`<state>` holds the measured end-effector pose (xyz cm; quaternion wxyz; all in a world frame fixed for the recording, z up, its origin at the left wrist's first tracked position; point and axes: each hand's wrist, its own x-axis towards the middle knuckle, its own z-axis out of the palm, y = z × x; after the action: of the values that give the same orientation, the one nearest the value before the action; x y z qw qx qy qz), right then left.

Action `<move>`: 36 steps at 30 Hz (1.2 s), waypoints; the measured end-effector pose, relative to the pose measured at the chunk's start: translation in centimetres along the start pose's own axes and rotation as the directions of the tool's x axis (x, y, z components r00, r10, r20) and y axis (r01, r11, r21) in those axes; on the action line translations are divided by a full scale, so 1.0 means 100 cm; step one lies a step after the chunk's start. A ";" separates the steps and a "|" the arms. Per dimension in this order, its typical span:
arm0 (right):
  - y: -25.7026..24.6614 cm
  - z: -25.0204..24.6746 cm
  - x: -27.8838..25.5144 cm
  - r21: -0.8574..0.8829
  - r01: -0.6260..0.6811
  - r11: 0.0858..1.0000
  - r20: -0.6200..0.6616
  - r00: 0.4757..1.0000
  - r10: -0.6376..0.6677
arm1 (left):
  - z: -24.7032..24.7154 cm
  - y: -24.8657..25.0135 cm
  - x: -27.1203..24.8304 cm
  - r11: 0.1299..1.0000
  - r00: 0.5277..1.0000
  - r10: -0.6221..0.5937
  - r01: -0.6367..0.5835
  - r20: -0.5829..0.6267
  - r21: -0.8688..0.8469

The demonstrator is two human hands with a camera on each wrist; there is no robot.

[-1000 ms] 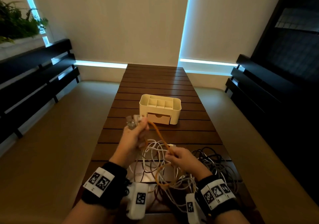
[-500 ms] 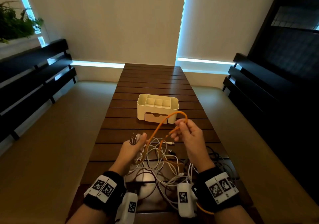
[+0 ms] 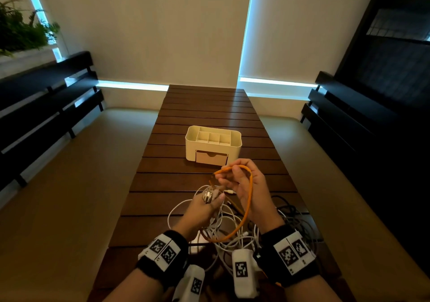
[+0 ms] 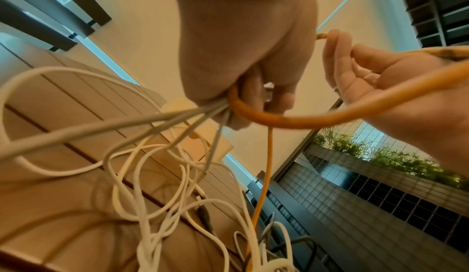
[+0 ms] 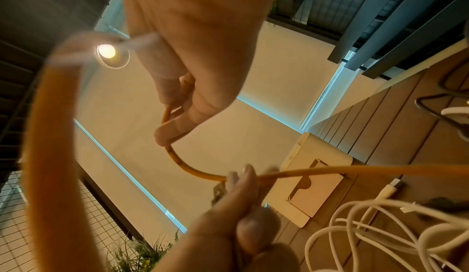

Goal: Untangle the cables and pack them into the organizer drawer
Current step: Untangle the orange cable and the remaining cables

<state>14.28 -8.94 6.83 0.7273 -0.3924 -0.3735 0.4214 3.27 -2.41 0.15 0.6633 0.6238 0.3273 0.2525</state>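
An orange cable [image 3: 248, 204] loops between my two hands above the table. My right hand [image 3: 242, 183] pinches it near its top bend, seen close up as the orange cable [image 5: 177, 162] under the fingers. My left hand [image 3: 207, 205] grips a bundle of white cables [image 4: 177, 116] together with the orange cable [image 4: 279, 120], metal plug ends sticking out above the fist. A tangle of white cables [image 3: 230, 229] lies on the table below both hands, with black cables [image 3: 293, 211] to its right. The cream organizer [image 3: 213, 145] stands further back, its drawer [image 3: 211, 157] closed.
The slatted wooden table [image 3: 204, 115] runs away from me between two cushioned benches with dark backrests. A white flat object [image 3: 197, 243] lies under the cable tangle. Plants [image 3: 21, 33] stand at the far left.
My right hand has drawn the orange cable up and in, curling its loop tighter. My left hand has come lower and closer to the right hand, still holding the plug ends.
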 end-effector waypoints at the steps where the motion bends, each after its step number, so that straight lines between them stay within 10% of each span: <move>1: 0.000 -0.001 -0.001 -0.013 -0.001 1.000 0.013 1.000 0.002 | 0.002 0.002 -0.001 1.000 1.000 0.025 -0.025 0.011 0.012; 5: 0.013 -0.023 0.005 -0.439 -0.059 0.896 -0.042 0.998 0.045 | -0.003 0.009 -0.001 0.980 0.976 0.178 -0.186 -0.124 -0.065; 8: 0.036 -0.046 0.005 -0.910 -0.183 0.371 -0.080 0.958 0.277 | -0.011 0.024 -0.003 0.954 0.965 0.173 -0.213 -0.196 -0.209; 11: 0.049 -0.056 -0.004 -0.990 -0.144 -0.003 -0.132 0.896 0.423 | -0.016 0.038 -0.004 0.913 0.953 0.222 -0.277 -0.205 -0.299; 15: 0.058 -0.062 -0.013 -0.990 -0.131 -0.051 -0.141 0.922 0.361 | -0.027 0.038 0.001 0.902 0.927 0.262 -0.335 -0.270 -0.274; 24: 0.036 -0.044 -0.003 -0.992 -0.113 0.057 -0.116 0.991 -0.066 | -0.023 0.010 -0.004 0.947 0.989 0.056 -0.096 -0.137 -0.306; 29: 0.012 -0.016 0.001 -0.895 0.053 0.442 -0.071 0.963 -0.260 | -0.011 0.003 -0.010 0.969 0.998 0.016 -0.029 -0.055 -0.247; 32: 0.004 0.003 -0.003 -0.681 0.092 0.727 -0.036 0.987 -0.159 | 0.000 0.004 -0.008 0.991 0.997 0.077 -0.076 0.001 -0.106; 36: -0.005 0.010 -0.008 -0.500 0.026 0.866 0.013 1.000 -0.022 | 0.011 0.013 -0.009 0.995 0.995 0.093 -0.094 -0.031 -0.045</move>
<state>13.29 -9.52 7.50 0.6047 -0.5613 -0.4772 0.3027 3.57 -3.66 1.60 0.6602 0.6194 0.3012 0.2997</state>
